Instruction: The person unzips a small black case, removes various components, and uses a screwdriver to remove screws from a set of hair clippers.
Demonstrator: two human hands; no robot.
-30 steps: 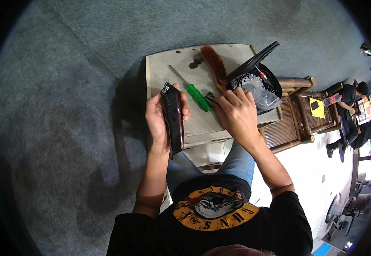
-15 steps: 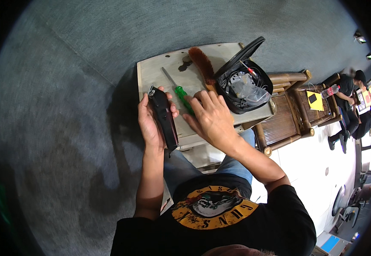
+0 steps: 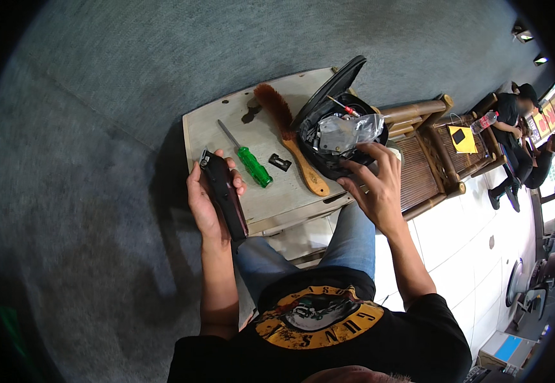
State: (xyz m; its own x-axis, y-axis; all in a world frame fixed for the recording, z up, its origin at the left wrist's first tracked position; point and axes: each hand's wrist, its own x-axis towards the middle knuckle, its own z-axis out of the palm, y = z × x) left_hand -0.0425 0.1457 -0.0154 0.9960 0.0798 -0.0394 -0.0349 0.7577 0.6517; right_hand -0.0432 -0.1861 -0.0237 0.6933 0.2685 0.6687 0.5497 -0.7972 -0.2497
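Note:
My left hand (image 3: 208,207) is wrapped round a black hair clipper (image 3: 225,195), its metal blade end pointing away from me. My right hand (image 3: 381,191) reaches over the near right edge of an open black zip case (image 3: 315,143), fingers curved and apart with nothing visible between them. Inside the case are a clear plastic bag (image 3: 347,132) with metal pieces and a small red-handled tool (image 3: 350,110). Between the hands lie a green-handled screwdriver (image 3: 254,167), a small black part (image 3: 280,163) and a brown-bristled brush (image 3: 301,167) with a wooden handle.
These things rest on a pale wooden table (image 3: 208,131) against a grey wall. Bamboo chairs (image 3: 418,172) stand to the right; a yellow folder (image 3: 467,142) with a phone and a plastic bottle (image 3: 485,121) sit there. Two people are seated farther off.
My right hand has moved right, from above the screwdriver handle to the case. The small black part now shows on the table. The clipper stays in my left hand.

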